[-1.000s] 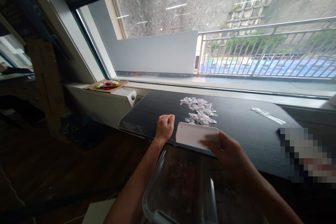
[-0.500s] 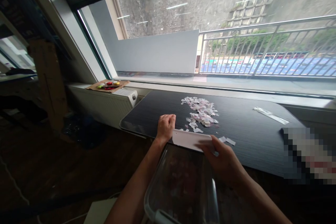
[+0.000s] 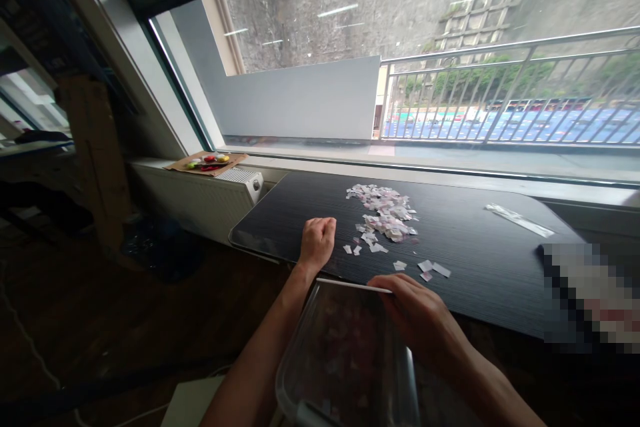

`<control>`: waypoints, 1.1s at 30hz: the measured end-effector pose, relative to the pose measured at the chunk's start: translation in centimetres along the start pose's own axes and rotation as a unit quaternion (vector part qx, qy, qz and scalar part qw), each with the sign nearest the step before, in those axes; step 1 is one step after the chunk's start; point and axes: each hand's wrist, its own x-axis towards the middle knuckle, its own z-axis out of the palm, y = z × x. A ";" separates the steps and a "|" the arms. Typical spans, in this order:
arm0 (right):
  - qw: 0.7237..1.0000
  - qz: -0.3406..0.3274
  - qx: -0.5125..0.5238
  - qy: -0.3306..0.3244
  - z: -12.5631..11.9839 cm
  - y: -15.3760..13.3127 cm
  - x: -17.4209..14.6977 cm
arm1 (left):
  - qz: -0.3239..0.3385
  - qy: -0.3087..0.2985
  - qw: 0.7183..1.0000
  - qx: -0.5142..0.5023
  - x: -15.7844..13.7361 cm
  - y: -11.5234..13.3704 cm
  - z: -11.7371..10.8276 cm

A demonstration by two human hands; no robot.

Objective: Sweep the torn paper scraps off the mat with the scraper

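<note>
My right hand point(image 3: 417, 303) is closed on the near end of a flat white plastic panel point(image 3: 345, 285), now seen edge-on along the far rim of a clear plastic box point(image 3: 295, 363). Many small paper scraps, hard to make out, lie inside the box, which sits below the table's near edge. Curled into a fist, my left hand point(image 3: 319, 240) rests on the dark table near that edge; I see nothing in it. A loose heap of torn white and pinkish paper scraps point(image 3: 387, 210) lies beyond, with several stray scraps point(image 3: 425, 267) closer to the edge.
The dark table point(image 3: 480, 267) stands against the window. A clear plastic strip point(image 3: 519, 220) lies on its right, near a blurred-out object point(image 3: 595, 293). Left of the table, a radiator point(image 3: 215, 193) carries cardboard point(image 3: 183, 165) with colourful items.
My right hand has drawn the white panel down towards me, from face-on above the table edge to edge-on at the box rim. Scraps it hid now show. My left hand stays put.
</note>
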 end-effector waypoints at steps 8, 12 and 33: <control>0.997 0.017 -0.023 -0.068 -0.3 -0.6 -0.1 | 0.004 -0.002 1.000 0.005 0.0 0.2 -0.1; 0.993 0.112 0.003 -0.023 -3.4 0.7 -2.8 | 0.012 0.003 1.000 -0.007 0.0 0.0 -0.1; 0.909 0.352 0.050 0.218 -11.1 7.2 -6.5 | 0.000 -0.007 1.000 -0.016 0.4 -1.1 0.0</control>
